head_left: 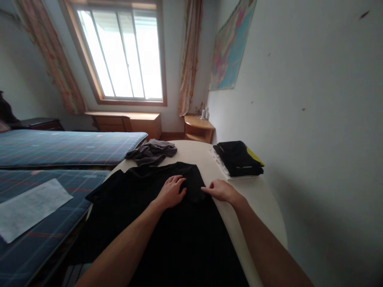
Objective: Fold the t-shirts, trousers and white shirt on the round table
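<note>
A black T-shirt point(179, 239) lies spread over the round pale table point(269, 215), its lower part running toward me and out of the picture. My left hand point(172, 191) rests on the upper part of the cloth with its fingers stretched out. At the shirt's right edge, beside the sleeve, my right hand point(220, 190) is closed, thumb and forefinger pinching the black fabric. The sleeve on the left point(103, 191) reaches out over the table's left edge. Exact folds in the dark cloth are hard to make out.
A stack of folded dark clothes point(239, 157) sits at the table's back right, near the wall. Crumpled grey clothing point(152, 150) lies at the back left. To the left are blue plaid mattresses point(74, 147), one with a white sheet of paper point(32, 207) on it.
</note>
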### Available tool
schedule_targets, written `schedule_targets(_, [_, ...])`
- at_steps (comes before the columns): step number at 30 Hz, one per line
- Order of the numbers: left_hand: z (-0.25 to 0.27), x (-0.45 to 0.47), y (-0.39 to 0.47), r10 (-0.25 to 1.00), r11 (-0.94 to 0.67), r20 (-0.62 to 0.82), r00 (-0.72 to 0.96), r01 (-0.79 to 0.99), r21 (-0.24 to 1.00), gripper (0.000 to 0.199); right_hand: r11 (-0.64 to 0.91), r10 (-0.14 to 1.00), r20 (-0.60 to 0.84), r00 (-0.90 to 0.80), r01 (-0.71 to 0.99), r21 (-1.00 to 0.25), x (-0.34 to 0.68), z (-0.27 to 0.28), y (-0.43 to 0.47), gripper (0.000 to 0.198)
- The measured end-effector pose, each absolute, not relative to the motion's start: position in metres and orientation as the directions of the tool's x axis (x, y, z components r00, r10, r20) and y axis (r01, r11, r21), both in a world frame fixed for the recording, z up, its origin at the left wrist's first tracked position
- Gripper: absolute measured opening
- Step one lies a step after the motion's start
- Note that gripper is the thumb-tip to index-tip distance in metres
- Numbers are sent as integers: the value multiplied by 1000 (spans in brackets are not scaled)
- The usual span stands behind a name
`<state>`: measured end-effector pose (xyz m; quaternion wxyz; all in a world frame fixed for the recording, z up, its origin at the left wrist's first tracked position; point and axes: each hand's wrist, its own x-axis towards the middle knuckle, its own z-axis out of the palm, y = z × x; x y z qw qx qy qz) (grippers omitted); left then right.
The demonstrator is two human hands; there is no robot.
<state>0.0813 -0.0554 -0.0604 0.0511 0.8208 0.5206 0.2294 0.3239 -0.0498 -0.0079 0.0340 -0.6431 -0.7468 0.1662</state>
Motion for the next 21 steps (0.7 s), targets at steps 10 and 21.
schedule_targets(10, [-61, 80, -58, 870, -471, 306, 386, 834, 287, 45, 135, 965, -150, -217, 895, -425, 332, -12, -58, 26])
schedule_targets(21, [-60, 85, -50, 890, -429, 365, 272, 769, 474, 36, 336, 931, 149, -334, 623, -707, 297, 1, -78, 41])
